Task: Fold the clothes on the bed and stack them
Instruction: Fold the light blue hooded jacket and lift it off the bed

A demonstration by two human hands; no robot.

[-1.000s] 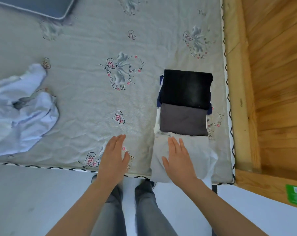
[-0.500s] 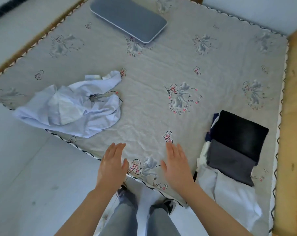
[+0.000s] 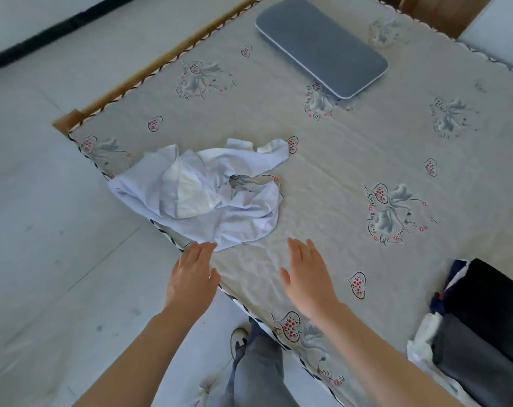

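Crumpled pale blue shirt (image 3: 214, 195) left of frame centre, on bed (image 3: 337, 160) near its left edge, one corner hanging over edge. Left hand (image 3: 192, 277) just below shirt, fingers straight, holding nothing, fingertips near shirt hem; contact unclear. Right hand (image 3: 309, 277) lower centre, flat, fingers straight, above bare sheet, apart from shirt. Grey flat pillow (image 3: 322, 45) at top. Folded stack (image 3: 481, 333) lower right: black piece, grey piece, white underneath.
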